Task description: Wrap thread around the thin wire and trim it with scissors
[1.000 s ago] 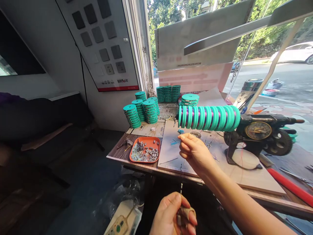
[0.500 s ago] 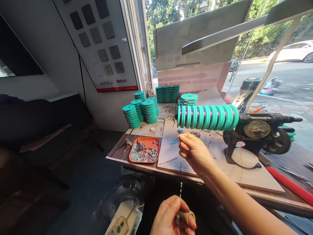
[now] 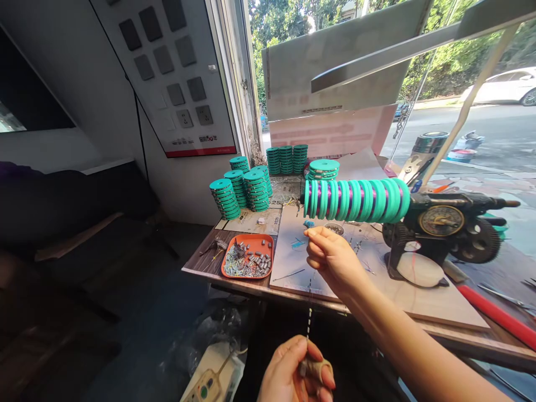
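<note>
My right hand (image 3: 329, 251) is closed in a pinch, just below the front end of a row of teal foam spools (image 3: 355, 201) mounted on a black winding machine (image 3: 439, 223). Lower down, my left hand (image 3: 291, 368) grips a thin line (image 3: 309, 318) marked with black and white bands. That line rises steeply toward my right hand, whose fingers hide its upper end. A tan finger cover (image 3: 317, 368) wraps one finger of my left hand. What else lies inside the left palm is hidden.
On the table's left corner an orange tray (image 3: 224, 268) holds small metal pieces. Stacks of teal spools (image 3: 256, 192) stand behind it. A pale board (image 3: 288, 273) lies under the machine, with a red-handled tool (image 3: 496, 315) and scissors (image 3: 506, 296) at the right.
</note>
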`<state>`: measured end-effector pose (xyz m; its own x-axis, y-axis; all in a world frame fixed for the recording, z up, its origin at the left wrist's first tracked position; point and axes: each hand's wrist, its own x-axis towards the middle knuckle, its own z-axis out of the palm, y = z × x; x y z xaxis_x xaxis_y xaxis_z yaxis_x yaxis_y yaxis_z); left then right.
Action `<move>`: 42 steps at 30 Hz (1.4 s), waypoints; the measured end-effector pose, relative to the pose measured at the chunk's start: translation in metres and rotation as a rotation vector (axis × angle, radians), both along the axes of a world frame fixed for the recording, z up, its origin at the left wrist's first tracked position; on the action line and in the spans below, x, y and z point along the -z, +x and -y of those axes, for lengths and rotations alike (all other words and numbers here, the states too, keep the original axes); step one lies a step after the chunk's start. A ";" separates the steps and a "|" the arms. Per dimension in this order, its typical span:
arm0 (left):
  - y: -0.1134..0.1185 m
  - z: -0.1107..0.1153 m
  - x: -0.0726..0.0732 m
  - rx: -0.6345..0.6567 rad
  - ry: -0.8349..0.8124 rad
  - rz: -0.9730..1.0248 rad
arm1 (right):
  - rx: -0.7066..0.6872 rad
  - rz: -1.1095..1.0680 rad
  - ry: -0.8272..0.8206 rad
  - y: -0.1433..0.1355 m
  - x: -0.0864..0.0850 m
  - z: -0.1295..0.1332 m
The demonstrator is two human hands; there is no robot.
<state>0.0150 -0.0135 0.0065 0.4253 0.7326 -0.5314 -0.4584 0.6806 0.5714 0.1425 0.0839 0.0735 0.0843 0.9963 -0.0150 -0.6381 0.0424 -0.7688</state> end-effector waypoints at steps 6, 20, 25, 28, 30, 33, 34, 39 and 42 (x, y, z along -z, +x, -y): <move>-0.002 -0.002 0.005 0.029 0.019 0.011 | 0.007 0.004 0.001 0.000 0.001 -0.002; -0.003 -0.005 0.010 0.054 0.046 -0.059 | 0.014 0.018 0.013 0.003 0.003 -0.003; -0.002 -0.004 0.009 0.043 0.029 -0.081 | 0.020 0.024 0.006 0.002 0.001 -0.003; -0.002 -0.006 0.013 0.036 0.045 -0.061 | 0.014 0.031 0.009 0.002 0.002 -0.003; -0.001 -0.011 0.017 0.031 0.074 -0.062 | 0.008 0.038 0.013 0.002 0.003 -0.004; 0.000 -0.021 0.022 0.003 0.116 -0.092 | 0.003 0.048 0.017 0.002 0.003 -0.006; 0.000 -0.024 0.022 -0.004 0.127 -0.100 | 0.005 0.050 0.017 0.002 0.002 -0.006; -0.003 -0.025 0.017 0.022 0.161 -0.084 | 0.025 0.058 0.010 0.003 -0.001 -0.005; -0.008 -0.018 0.010 0.029 0.165 -0.063 | 0.021 0.061 0.007 0.004 -0.001 -0.004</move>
<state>0.0072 0.0043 -0.0038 0.4172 0.7999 -0.4313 -0.4001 0.5878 0.7031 0.1460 0.0883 0.0745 0.1053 0.9944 -0.0023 -0.5886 0.0604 -0.8062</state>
